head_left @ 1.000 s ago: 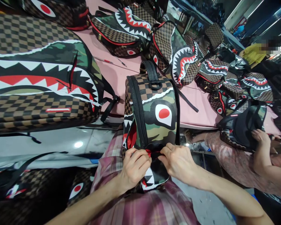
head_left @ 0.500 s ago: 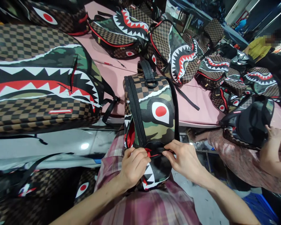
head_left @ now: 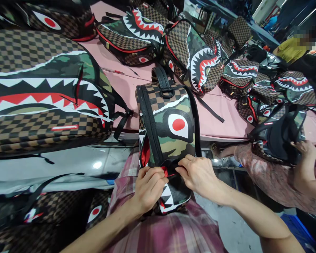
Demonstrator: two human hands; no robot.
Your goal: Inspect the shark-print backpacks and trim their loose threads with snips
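A backpack (head_left: 171,147) with brown check, camouflage and a red-and-white eye rests on my lap, its side panel facing up and its handle (head_left: 162,79) towards the table. My left hand (head_left: 150,188) is closed on the near left edge of an opening in that panel, where red lining (head_left: 166,172) shows. On the opening's right, my right hand (head_left: 200,177) pinches the black edge between thumb and fingers. Whether a zipper pull is in the pinch is hidden. White shark teeth (head_left: 167,196) show below my hands.
A large shark-print backpack (head_left: 42,95) lies on the pink table (head_left: 213,119) at left. Several similar backpacks (head_left: 133,35) line its far side. To my right, a co-worker's hand (head_left: 307,151) is at another backpack (head_left: 284,133). More bags (head_left: 58,207) are at lower left.
My right hand has shifted left along the opening, nearer my left hand, which keeps its hold. The camera view has shifted slightly. The co-worker's hand has moved a little on the other backpack.
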